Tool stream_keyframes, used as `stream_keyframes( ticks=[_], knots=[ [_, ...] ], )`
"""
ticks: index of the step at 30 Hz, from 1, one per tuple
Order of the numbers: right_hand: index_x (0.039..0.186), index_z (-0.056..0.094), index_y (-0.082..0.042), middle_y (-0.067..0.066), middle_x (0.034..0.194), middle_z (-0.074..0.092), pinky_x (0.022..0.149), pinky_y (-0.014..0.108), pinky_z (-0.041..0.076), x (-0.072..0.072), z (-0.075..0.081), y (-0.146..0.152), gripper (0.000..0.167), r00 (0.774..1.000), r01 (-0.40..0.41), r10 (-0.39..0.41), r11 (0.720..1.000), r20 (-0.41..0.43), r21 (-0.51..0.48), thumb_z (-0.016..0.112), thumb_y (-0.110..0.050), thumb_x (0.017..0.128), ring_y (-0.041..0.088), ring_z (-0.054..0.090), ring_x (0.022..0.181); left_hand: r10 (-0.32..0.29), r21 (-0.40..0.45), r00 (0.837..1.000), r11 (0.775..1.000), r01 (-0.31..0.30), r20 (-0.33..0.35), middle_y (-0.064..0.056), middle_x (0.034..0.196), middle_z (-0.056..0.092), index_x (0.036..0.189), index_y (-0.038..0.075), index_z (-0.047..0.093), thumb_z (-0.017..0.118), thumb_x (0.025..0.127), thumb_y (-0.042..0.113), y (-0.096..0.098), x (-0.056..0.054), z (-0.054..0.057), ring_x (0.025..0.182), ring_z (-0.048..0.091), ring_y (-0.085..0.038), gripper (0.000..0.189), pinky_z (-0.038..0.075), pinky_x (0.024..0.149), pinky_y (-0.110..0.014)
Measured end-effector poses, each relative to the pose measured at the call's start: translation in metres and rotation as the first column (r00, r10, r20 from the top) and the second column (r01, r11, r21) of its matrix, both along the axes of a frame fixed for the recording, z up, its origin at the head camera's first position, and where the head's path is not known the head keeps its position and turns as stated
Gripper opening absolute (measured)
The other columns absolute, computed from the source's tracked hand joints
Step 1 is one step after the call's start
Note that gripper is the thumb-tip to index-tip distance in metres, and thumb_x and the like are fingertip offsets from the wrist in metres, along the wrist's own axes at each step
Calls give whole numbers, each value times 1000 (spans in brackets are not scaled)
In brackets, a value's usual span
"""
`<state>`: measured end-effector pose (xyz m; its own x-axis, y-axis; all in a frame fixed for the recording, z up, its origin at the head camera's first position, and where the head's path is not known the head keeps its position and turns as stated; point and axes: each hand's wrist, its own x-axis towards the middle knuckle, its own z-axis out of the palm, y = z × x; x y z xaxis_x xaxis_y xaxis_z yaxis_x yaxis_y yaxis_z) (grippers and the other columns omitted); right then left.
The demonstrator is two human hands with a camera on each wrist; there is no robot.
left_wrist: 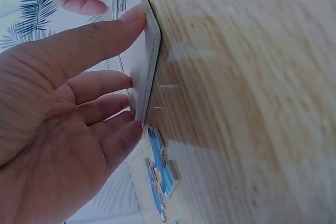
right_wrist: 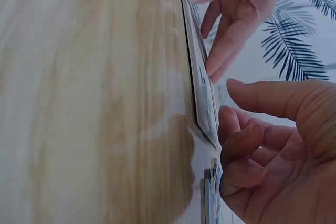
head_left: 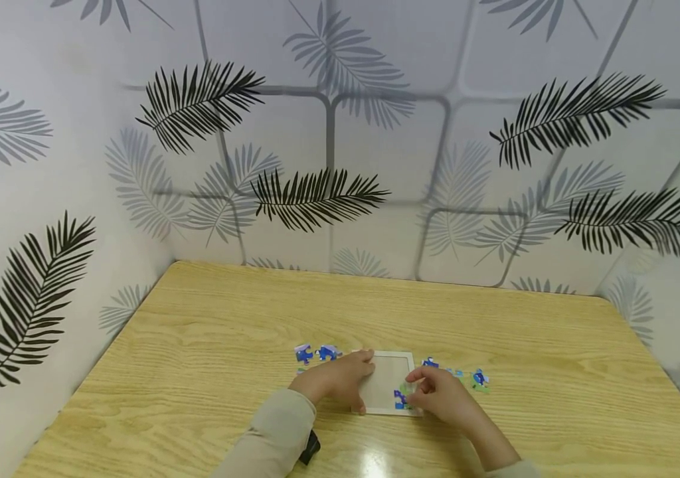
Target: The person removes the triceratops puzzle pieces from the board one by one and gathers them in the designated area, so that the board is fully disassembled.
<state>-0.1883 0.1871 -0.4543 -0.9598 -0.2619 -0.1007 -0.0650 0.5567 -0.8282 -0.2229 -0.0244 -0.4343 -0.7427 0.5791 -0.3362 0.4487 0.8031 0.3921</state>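
Observation:
A white-rimmed square puzzle tray (head_left: 383,378) lies on the table. My left hand (head_left: 342,377) rests on its left side, thumb on the near rim and other fingers spread towards the far side; the left wrist view shows the thumb tip (left_wrist: 134,17) on the rim. Purple, blue and green jigsaw pieces (head_left: 400,399) lie in the tray's near right corner. Beside that corner is my right hand (head_left: 443,395), its fingers loosely curled. In the right wrist view a gap shows between the right thumb (right_wrist: 268,98) and forefinger, with nothing in it.
Loose jigsaw pieces (head_left: 303,353) lie left of the tray, partly behind the left hand. Several more pieces (head_left: 480,378) lie to the right, beyond the right hand. A black object (head_left: 310,448) shows beside the left sleeve. A leaf-patterned wall (head_left: 376,232) stands behind the wooden table (head_left: 244,299).

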Motion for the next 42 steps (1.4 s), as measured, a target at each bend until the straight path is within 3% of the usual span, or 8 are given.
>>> stream_keyframes(
  ticks=[7,17,37,42],
  knots=[
    [101,62,1,1,68,52,47,20,36,2,-1,-13,25,999,31,-29,997,-22,75,72,-4,80,12,45,54,-4,3,1000,1000,4,-3,-7,154,26,141,4,43,81,75,20,0,0,0,141,22,-22,78,23,112,-32],
    [90,63,-2,0,67,50,49,21,35,4,0,-20,19,996,73,-64,985,-63,154,74,-1,75,13,44,57,-1,-7,1000,1000,1,-12,-6,154,27,141,6,44,81,75,20,0,0,0,141,24,-23,77,24,112,-32],
    [91,61,-3,2,65,48,50,24,35,3,-3,-21,24,994,80,-68,983,-79,163,75,2,72,14,44,56,1,-2,1000,1000,-1,-23,-7,153,27,140,6,45,82,74,20,0,0,0,140,25,-23,77,26,111,-32],
    [87,61,-3,3,71,50,55,25,39,4,0,-22,21,990,110,-96,984,-107,137,75,3,72,15,46,65,12,0,1000,1000,-12,-12,-6,154,27,141,6,44,82,74,20,0,0,0,140,25,-23,78,26,111,-32]
  ],
)
